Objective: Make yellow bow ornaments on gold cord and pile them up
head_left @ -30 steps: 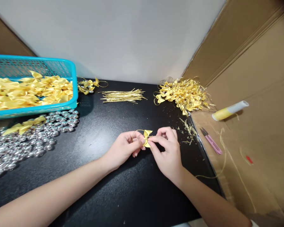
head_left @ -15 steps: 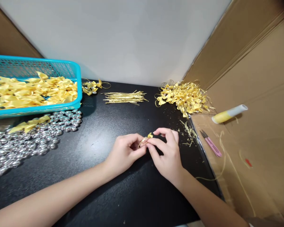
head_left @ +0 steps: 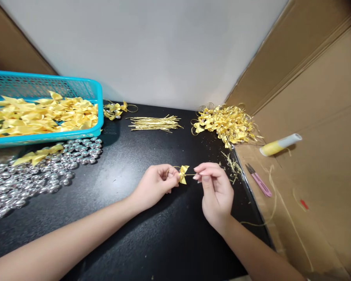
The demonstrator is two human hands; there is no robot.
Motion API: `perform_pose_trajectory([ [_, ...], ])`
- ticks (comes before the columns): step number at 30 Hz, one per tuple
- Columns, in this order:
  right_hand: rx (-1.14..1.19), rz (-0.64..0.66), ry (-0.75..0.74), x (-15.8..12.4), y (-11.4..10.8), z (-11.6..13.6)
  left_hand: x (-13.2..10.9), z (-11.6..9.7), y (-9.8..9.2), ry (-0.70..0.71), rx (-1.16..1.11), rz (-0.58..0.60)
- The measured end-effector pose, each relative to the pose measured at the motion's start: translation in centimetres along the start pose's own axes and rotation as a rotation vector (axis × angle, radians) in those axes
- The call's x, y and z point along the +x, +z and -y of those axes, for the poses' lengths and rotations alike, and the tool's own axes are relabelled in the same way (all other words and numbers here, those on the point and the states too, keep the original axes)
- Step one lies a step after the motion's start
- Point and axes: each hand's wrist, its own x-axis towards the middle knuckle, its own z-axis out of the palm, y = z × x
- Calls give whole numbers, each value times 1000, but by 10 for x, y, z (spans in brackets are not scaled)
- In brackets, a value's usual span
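Observation:
Between my hands is a small yellow ribbon bow (head_left: 183, 174) on a thin gold cord. My left hand (head_left: 156, 181) pinches the bow's left side, and a loop of the cord curves above those fingers. To the right of the bow, the fingertips of my right hand (head_left: 216, 189) are closed on the cord's end (head_left: 190, 175), which is drawn out straight. A bundle of cut gold cords (head_left: 155, 123) lies beyond my hands. At the back right is a pile of yellow bows with cord loops (head_left: 226, 123).
A turquoise basket (head_left: 101, 105) of yellow bows stands at the left, with many silver beads (head_left: 32, 183) before it. Several looped bows (head_left: 114, 110) lie beside it. On cardboard at the right are pink thread snips (head_left: 260, 181) and a spool (head_left: 280, 144). Cord scraps (head_left: 231, 166) litter the table edge.
My right hand has moved right, away from my left, drawing the cord straight. The bow, mostly covered by fingers before, now shows fully between the hands.

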Motion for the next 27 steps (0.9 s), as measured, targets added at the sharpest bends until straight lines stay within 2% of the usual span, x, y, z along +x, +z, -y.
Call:
perform_pose_trajectory([
  [5, 175, 64, 252, 3, 5, 2, 2, 0, -1, -6, -81, 3],
  [13, 304, 123, 416, 5, 6, 5, 4, 5, -2, -6, -227, 27],
  [16, 318, 100, 415, 5, 5, 6, 5, 6, -3, -20, -242, 23],
  [27, 270, -11, 264, 5, 1, 8, 3, 2, 1, -53, -148, -12],
])
